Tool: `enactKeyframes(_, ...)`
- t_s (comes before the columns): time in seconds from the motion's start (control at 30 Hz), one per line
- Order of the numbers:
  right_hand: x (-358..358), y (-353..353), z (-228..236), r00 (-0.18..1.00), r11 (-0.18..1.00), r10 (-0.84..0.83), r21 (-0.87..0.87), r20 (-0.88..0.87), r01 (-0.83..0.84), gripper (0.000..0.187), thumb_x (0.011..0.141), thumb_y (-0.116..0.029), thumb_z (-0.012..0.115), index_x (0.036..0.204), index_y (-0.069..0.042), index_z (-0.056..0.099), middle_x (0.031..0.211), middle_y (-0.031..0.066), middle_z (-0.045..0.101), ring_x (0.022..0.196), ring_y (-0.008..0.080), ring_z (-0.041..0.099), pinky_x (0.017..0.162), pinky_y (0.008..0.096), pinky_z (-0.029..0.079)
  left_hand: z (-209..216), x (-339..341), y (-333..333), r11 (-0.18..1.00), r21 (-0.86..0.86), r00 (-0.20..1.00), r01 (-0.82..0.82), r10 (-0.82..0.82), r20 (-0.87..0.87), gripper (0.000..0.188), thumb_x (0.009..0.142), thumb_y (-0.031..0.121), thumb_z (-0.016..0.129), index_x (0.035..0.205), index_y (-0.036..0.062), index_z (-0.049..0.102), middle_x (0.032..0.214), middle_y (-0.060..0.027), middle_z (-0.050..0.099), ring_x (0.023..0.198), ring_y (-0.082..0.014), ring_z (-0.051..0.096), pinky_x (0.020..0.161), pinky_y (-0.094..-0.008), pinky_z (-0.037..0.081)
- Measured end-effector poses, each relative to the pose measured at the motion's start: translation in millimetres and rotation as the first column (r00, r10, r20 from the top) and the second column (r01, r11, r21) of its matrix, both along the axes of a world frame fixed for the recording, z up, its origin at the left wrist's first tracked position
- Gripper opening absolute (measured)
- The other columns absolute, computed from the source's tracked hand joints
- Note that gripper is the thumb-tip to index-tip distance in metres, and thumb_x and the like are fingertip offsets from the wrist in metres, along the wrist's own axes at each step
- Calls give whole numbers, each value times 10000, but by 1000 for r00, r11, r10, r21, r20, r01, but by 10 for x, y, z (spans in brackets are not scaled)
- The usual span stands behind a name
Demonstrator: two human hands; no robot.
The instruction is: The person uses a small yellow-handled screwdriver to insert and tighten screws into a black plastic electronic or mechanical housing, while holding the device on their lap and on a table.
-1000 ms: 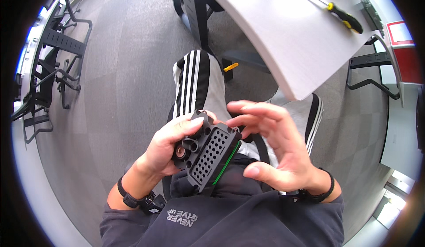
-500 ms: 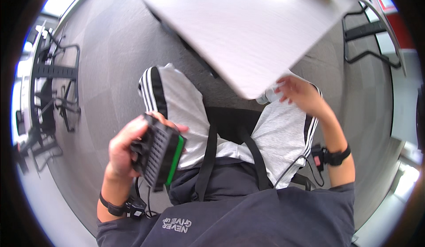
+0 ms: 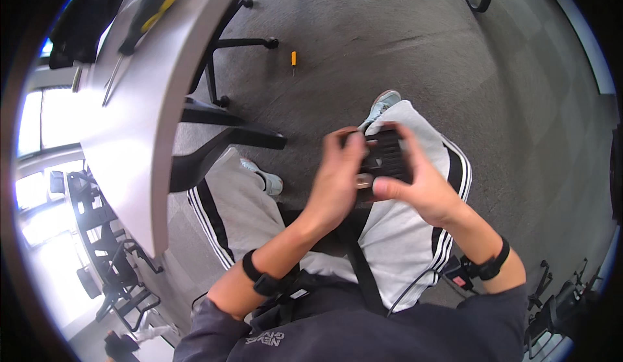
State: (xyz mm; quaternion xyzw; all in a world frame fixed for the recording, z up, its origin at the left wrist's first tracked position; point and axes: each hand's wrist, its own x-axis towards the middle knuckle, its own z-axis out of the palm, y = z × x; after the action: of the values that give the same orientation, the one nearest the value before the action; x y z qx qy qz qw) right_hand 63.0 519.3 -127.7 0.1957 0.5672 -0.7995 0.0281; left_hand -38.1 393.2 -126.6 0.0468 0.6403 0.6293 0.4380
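A black ribbed box-shaped device [image 3: 388, 154] is held above my lap between both hands. My left hand [image 3: 335, 179] is closed on its left side, thumb on top. My right hand [image 3: 426, 192] wraps round its right side, with the thumb at the near edge and the fingers at the far one. Motion blurs the device, and the fingers cover much of it. A small metallic-looking part [image 3: 364, 181] shows between the two thumbs; I cannot make out what it is.
A white table [image 3: 130, 148] stands at the left, bearing a black and yellow screwdriver [image 3: 150, 15]. A small orange-handled screwdriver [image 3: 294, 60] lies on the grey floor [image 3: 441, 50] ahead. Black table legs [image 3: 214, 144] reach out from under the tabletop. Wheeled chair legs [image 3: 243, 43] stand beyond.
My view has swung to the right, so the table now lies at the left. The device has come over to the middle, and my right hand, empty before, now grips it too.
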Motion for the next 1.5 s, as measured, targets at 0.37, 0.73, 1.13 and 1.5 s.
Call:
enactKeyframes(0.37,2064,1453,-865,465,419,-837,-209,287,884,404,922,-204,512,1297,-76,432,1207,46,544,1026,139,524,769,320,416,-3588,-2402,1160,640,-768,764,-13,-489,-421,354,749,240,531,959,-17,652,962,-231,643,972,-364,606,844,-417,463)
enactKeyframes(0.73,1771,1308,-2090,189,388,-703,147,686,910,339,888,-211,569,1194,-78,507,1039,26,615,865,120,569,655,240,407,-5262,-3927,798,261,-894,588,-365,-680,-438,539,793,290,572,1192,-43,429,1171,-287,517,1093,-408,525,912,-446,435)
enactKeyframes(1.13,741,1613,-1169,469,481,-875,121,117,868,687,770,-135,615,1371,8,316,1244,99,483,1135,200,476,979,327,366,-3493,-1677,1306,932,-360,770,-36,-203,-604,213,875,108,516,1049,-1,461,836,-161,592,764,-250,603,683,-366,474)
enactKeyframes(1.5,-288,894,1263,838,920,-377,-267,-395,288,786,772,-110,523,1445,-79,117,1244,114,425,1094,204,501,932,327,437,1348,-61,54,900,167,810,402,-264,-523,267,965,146,447,1198,17,439,849,-54,522,739,-118,494,703,-269,433)
